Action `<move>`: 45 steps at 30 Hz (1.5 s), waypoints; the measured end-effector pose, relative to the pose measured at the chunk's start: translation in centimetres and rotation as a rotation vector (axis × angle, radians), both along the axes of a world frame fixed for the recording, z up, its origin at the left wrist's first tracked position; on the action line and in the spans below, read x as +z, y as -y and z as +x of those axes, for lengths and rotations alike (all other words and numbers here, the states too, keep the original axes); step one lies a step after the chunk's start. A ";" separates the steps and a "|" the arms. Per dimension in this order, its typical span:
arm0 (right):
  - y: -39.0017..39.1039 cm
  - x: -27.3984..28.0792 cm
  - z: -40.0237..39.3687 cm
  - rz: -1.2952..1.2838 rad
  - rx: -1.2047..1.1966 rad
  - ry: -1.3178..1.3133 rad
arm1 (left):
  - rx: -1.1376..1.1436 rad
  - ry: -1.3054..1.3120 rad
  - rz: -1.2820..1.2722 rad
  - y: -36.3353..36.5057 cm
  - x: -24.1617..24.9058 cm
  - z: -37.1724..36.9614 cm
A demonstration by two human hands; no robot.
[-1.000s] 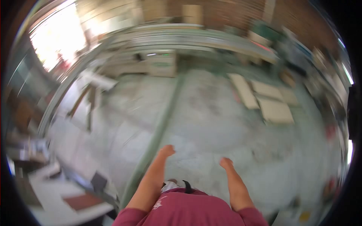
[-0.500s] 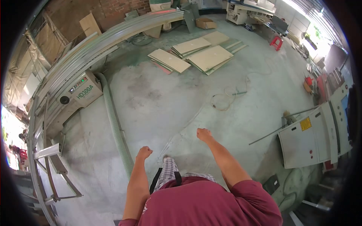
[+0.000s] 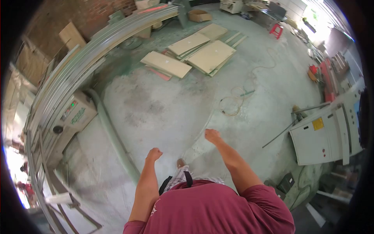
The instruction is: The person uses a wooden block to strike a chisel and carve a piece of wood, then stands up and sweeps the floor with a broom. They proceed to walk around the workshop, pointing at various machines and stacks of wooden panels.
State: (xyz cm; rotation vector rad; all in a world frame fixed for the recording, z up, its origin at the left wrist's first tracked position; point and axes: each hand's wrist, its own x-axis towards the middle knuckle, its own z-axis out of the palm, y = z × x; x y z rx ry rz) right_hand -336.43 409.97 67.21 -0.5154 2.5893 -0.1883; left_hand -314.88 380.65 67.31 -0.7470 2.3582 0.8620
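Observation:
My left hand (image 3: 154,153) hangs over the grey floor in front of my body, its fingers curled into a loose fist. Nothing shows in it. Further right and a little ahead, my right hand (image 3: 212,135) is also closed, and no object sticks out of it. Both hands are in the air, apart from everything around them. Below them one shoe (image 3: 180,163) stands on the floor. The nearest thing to my left hand is a ribbed hose (image 3: 113,132), lying to its left without touching it.
On the left stands a long machine with metal rails (image 3: 117,39) and a control panel (image 3: 74,111). Stacked boards (image 3: 210,56) lie ahead. A thin coiled hose (image 3: 230,112) crosses the floor. A white cabinet (image 3: 317,142) is at right, a red stool (image 3: 276,30) farther back.
The view has shifted, so the boards and the left machine sit further left. A shoe now shows ahead of the trousers. Both hands stay closed in front of me.

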 end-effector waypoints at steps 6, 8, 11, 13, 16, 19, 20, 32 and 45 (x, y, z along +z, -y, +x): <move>11.9 4.6 -5.6 -0.287 0.043 0.071 | -0.037 -0.077 -0.033 7.8 1.4 -12.9; 16.0 4.8 -8.3 -0.428 0.027 -0.003 | -0.049 -0.190 0.000 9.0 3.2 -18.7; 20.4 7.5 -12.0 -0.650 -0.020 -0.035 | -0.092 -0.331 0.069 7.0 9.1 -27.1; 21.5 11.7 -14.1 -0.697 -0.007 -0.009 | -0.098 -0.402 0.104 5.9 10.6 -30.8; 22.7 10.4 -19.8 -0.708 -0.024 0.010 | -0.103 -0.446 0.266 5.5 10.8 -36.5; 22.0 9.5 -24.8 -0.675 0.008 -0.080 | -0.170 -0.297 0.241 5.9 8.8 -42.5; 21.9 9.2 -26.8 -0.680 -0.003 -0.096 | -0.204 -0.306 0.211 5.9 8.4 -44.3; 11.9 4.7 -49.8 -0.514 -0.329 -0.050 | -0.384 -0.092 0.029 6.5 1.8 -65.4; -2.4 3.2 -61.4 -0.647 -0.680 -0.046 | -0.801 -0.086 0.010 -7.3 -1.9 -86.8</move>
